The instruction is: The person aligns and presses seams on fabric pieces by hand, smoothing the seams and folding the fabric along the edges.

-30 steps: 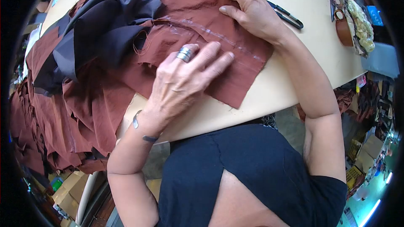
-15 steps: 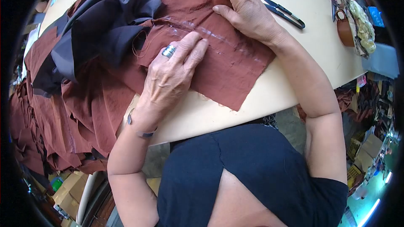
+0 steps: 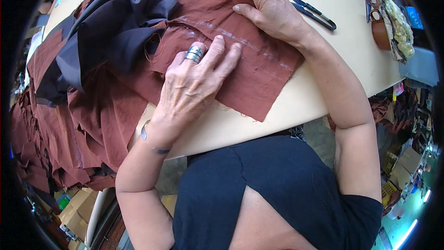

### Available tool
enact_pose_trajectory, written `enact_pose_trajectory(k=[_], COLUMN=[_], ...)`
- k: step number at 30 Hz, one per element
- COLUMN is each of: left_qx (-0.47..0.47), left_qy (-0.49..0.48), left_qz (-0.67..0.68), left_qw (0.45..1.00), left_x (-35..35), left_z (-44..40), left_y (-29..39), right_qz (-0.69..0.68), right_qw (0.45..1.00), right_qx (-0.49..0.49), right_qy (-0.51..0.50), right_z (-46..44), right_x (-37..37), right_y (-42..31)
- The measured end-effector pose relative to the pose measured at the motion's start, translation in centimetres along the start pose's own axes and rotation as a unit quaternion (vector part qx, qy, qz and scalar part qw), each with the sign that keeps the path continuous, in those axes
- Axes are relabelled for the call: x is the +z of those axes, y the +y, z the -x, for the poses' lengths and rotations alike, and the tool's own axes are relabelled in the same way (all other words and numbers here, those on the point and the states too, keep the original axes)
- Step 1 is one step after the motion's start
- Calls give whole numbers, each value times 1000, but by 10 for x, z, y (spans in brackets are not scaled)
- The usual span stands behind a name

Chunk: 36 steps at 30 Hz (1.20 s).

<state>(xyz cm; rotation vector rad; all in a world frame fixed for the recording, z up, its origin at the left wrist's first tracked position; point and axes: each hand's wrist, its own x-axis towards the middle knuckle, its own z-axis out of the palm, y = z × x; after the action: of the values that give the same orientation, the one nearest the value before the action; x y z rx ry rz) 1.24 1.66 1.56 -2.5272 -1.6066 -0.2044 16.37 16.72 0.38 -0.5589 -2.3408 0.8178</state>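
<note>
Reddish-brown fabric (image 3: 252,85) with whitish marks along a seam lies across the table. My left hand (image 3: 192,81), with a ring on one finger, rests on the fabric near the marks, fingertips pressed down and slightly apart. At the fabric's upper right edge is my right hand (image 3: 273,11), thumb and fingers spread over the cloth. Neither hand visibly grips anything. A dark grey-black cloth (image 3: 113,28) is bunched on top of the brown fabric at the left.
Black snips (image 3: 314,14) lie on the pale table (image 3: 351,51), right of my right hand. A brown round item (image 3: 380,34) and cream cloth (image 3: 398,28) sit at the right edge. More brown fabric hangs over the left edge, above cardboard boxes (image 3: 78,213).
My left hand moved left across the fabric, then slightly back to the right. My right hand shifted a little left, and the fabric under it became more wrinkled.
</note>
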Motion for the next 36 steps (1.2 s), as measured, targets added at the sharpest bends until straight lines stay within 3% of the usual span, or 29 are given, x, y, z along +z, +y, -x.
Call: enact_pose_trajectory(k=[8,12,15,18,21,27,30,33,36], left_qx=[-29,8,14,7,-2,12,13,13,12], left_qy=[6,-22,-29,-8,84,110,104,83,70], left_qz=[4,-31,-42,2,94,81,63,52,32], left_qw=[1000,999,999,1000,992,991,993,995,997], left_x=[6,-1,-2,-2,3,16,16,13,9], left_z=[-1,1,-2,-2,3,11,11,11,7], left_y=[7,8,17,14,-10,-18,-17,-18,-16], right_qz=[2,-4,5,10,-3,26,16,3,22], right_qw=[999,999,999,999,998,967,983,998,999], right_qx=[36,30,-47,-16,64,220,155,58,33], right_qy=[-17,-20,7,40,-30,-123,-95,-3,10], right_z=[1,1,2,7,8,-21,-13,-7,-6], right_x=[0,-3,2,8,-2,-11,3,11,13], right_y=[4,1,14,12,1,-33,-12,-2,2])
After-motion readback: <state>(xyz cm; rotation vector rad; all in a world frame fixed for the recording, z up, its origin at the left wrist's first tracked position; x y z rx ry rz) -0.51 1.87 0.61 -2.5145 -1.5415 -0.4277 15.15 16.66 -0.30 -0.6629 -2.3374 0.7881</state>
